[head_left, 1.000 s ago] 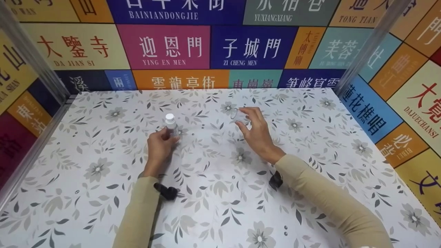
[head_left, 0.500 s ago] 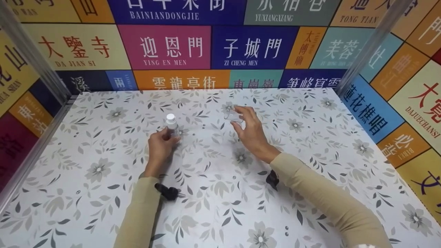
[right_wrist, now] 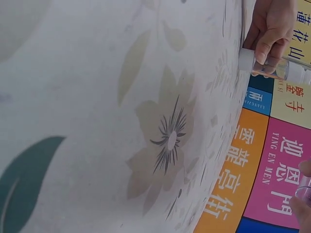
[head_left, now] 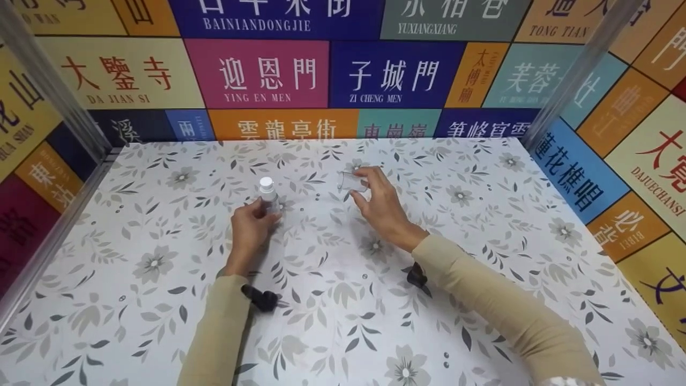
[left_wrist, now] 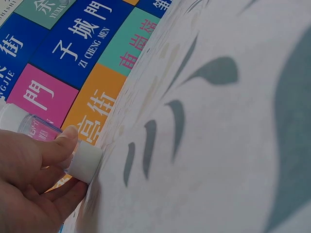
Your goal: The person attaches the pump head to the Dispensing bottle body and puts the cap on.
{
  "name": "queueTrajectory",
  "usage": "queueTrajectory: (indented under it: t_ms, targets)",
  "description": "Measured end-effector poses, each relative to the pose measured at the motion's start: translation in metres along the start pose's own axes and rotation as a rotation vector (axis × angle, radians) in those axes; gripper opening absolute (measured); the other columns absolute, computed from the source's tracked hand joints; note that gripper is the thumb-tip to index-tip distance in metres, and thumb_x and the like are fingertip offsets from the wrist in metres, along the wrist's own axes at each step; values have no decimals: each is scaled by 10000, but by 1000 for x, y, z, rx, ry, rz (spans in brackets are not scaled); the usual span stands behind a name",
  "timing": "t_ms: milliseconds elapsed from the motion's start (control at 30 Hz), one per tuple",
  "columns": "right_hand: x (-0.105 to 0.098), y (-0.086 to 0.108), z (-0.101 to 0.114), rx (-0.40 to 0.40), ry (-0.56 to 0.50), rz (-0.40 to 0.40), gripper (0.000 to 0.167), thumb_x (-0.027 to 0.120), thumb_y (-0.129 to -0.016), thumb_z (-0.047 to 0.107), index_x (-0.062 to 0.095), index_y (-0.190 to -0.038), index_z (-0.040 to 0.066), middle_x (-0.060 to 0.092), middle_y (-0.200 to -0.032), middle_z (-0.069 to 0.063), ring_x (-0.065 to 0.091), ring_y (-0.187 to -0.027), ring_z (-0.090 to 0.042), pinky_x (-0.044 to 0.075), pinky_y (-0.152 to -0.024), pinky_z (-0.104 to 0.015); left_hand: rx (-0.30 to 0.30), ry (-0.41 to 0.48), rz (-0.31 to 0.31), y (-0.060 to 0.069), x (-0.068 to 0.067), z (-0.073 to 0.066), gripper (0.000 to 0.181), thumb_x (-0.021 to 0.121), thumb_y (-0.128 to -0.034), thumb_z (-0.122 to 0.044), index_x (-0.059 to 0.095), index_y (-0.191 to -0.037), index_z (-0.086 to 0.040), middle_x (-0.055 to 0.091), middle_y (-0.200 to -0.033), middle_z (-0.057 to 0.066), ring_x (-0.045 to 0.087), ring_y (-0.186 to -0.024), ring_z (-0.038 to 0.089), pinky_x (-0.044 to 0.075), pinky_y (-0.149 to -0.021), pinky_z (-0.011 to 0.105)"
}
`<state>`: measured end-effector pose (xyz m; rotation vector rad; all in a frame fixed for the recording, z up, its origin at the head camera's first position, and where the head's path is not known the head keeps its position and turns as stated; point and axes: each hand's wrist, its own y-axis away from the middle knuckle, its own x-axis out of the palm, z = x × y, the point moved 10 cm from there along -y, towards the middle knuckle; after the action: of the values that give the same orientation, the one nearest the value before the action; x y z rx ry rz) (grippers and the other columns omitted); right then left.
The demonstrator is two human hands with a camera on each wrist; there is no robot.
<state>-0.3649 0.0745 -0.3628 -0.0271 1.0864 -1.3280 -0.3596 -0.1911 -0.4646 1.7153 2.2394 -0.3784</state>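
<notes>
A small clear bottle [head_left: 267, 187] with a white top and a white base stands upright on the patterned cloth. My left hand [head_left: 249, 228] grips its middle between thumb and fingers. The left wrist view shows the bottle's base [left_wrist: 86, 161] against the cloth, with the left hand [left_wrist: 29, 179] wrapped on the clear body. To the right, my right hand [head_left: 385, 209] pinches a clear cup-shaped cap [head_left: 344, 183] above the table, its rim facing left. In the right wrist view only fingertips of the right hand [right_wrist: 302, 213] and a sliver of the cap [right_wrist: 304, 192] show.
A white table covering [head_left: 321, 321] with grey leaves and flowers spreads under both hands. Colourful panels [head_left: 257, 75] with large characters wall the back and sides. Clear upright posts [head_left: 579, 69] stand at the rear corners. Black wrist cameras [head_left: 261, 298] hang by the sleeves.
My right hand has carried the clear cap leftward, closer to the bottle, and its rim now faces more to the left. The left hand and bottle have stayed in place.
</notes>
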Motion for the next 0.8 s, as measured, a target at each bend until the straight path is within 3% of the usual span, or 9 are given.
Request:
queueTrajectory:
  t_ms: [233, 467, 800]
  targets:
    - [4, -5, 2, -10, -20, -3, 365, 698, -926, 64, 560, -1261, 16, 591, -1248, -140, 613, -1089, -307, 548, -934, -426, -1, 4, 11, -1, 1, -1, 460, 719, -889, -54, 607, -1334, -13, 628, -1360, 209, 608, -1268, 314, 502, -1062, 396]
    - [5, -9, 3, -32, -35, -10, 360, 716, -909, 56, 599, -1246, 6, 610, -1245, -124, 615, -1178, -269, 553, -959, -337, 4, 6, 15, -1, 1, -2, 485, 721, -889, -65, 586, -1352, -10, 604, -1387, 210, 579, -1314, 312, 480, -1097, 386]
    - [13, -15, 14, -78, -90, 2, 362, 705, -917, 50, 597, -1260, 11, 573, -1253, -160, 618, -1145, -314, 564, -949, -430, 15, 43, 8, -1, 2, 0, 536, 722, -879, -33, 541, -1380, 18, 578, -1398, 235, 565, -1329, 323, 468, -1110, 377]
